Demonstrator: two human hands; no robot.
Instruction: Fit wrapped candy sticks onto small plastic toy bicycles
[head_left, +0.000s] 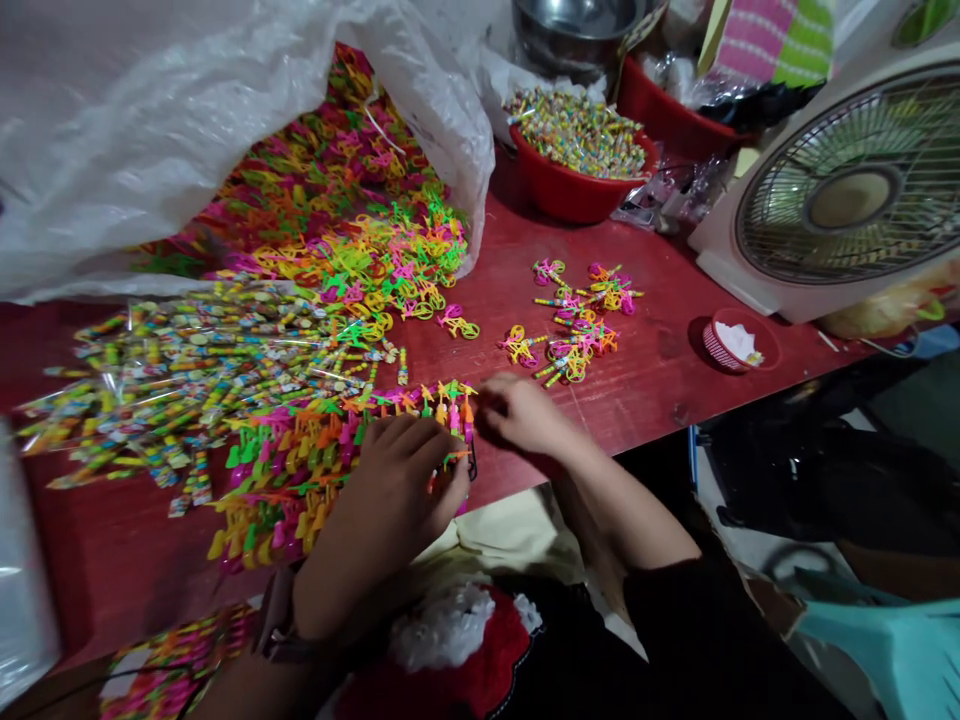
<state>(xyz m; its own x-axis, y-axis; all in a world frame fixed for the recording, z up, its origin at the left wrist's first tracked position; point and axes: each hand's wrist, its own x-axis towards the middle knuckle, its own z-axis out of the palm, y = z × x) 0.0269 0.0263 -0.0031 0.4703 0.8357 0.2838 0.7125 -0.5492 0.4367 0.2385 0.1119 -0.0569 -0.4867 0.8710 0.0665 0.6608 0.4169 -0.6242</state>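
My left hand is curled over the right end of rows of small bright plastic toy pieces; bits of orange and green show between its thumb and fingers. Just to the right, my right hand has its fingers bent and pinched at the row's end, and whatever they hold is hidden. Left of the rows lies a heap of candy sticks in printed clear wrappers. Beyond my right hand, a small pile of plastic pieces joined with candy sticks lies on the red table.
A large white plastic bag spills loose neon plastic pieces. At the back stands a red basin full of short wrapped candies. A fan stands at the right, near a small red basket with white paper in it.
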